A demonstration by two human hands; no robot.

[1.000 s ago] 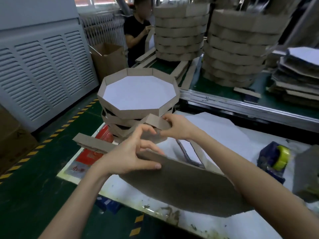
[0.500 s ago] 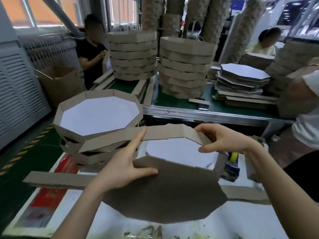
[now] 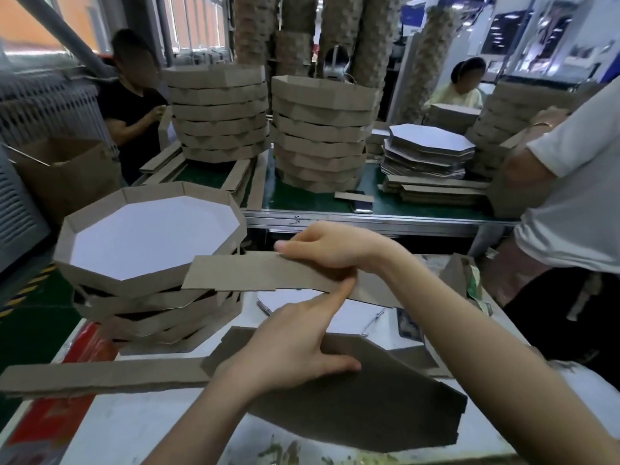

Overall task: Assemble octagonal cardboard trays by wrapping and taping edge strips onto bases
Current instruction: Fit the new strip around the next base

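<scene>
Right hand [image 3: 330,251], centre frame: fingers curled over top edge of edge strip [image 3: 248,273], pinching it. Left hand [image 3: 288,347] just below: thumb flat on brown face of base [image 3: 352,407], other fingers hidden behind, gripping it; index tip up against strip's lower edge. Base tilted, lower centre, above worktop [image 3: 134,431].

To do well: seat each strip fold on base corner, keep lower edge flush, hold tension with right hand. Slack likely leaves gap before taping.

Finished trays [image 3: 147,236] stacked centre left.
</scene>
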